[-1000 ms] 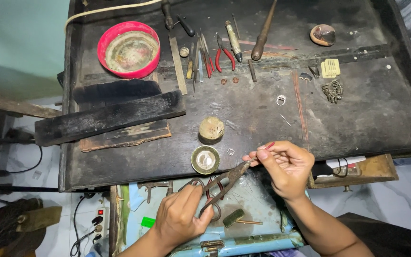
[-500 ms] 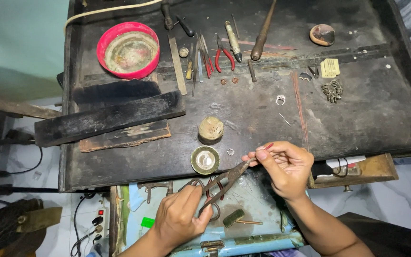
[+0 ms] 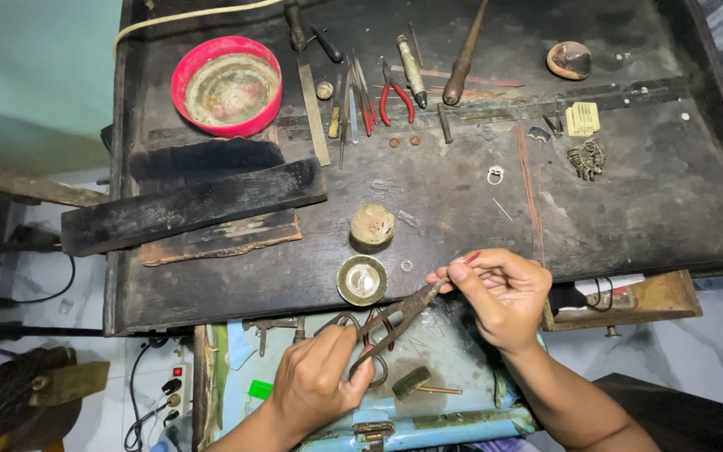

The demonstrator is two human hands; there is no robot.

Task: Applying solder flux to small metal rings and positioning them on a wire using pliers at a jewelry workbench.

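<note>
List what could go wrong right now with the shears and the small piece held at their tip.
1. The left hand works rusty shears whose tips meet the right hand's fingertips; a slip could nick them.
2. The piece pinched there is tiny and hangs past the bench edge; an offcut could drop into the cluttered blue tray below.
3. A small ring lies close by and could be knocked off.

Your left hand sits nearest you, below the workbench edge, holding shears that reach up and right to your right hand. Just beyond the shears, a small round tin lies on the bench, a round block behind it. The bowl sits far left, pliers far centre.
</note>
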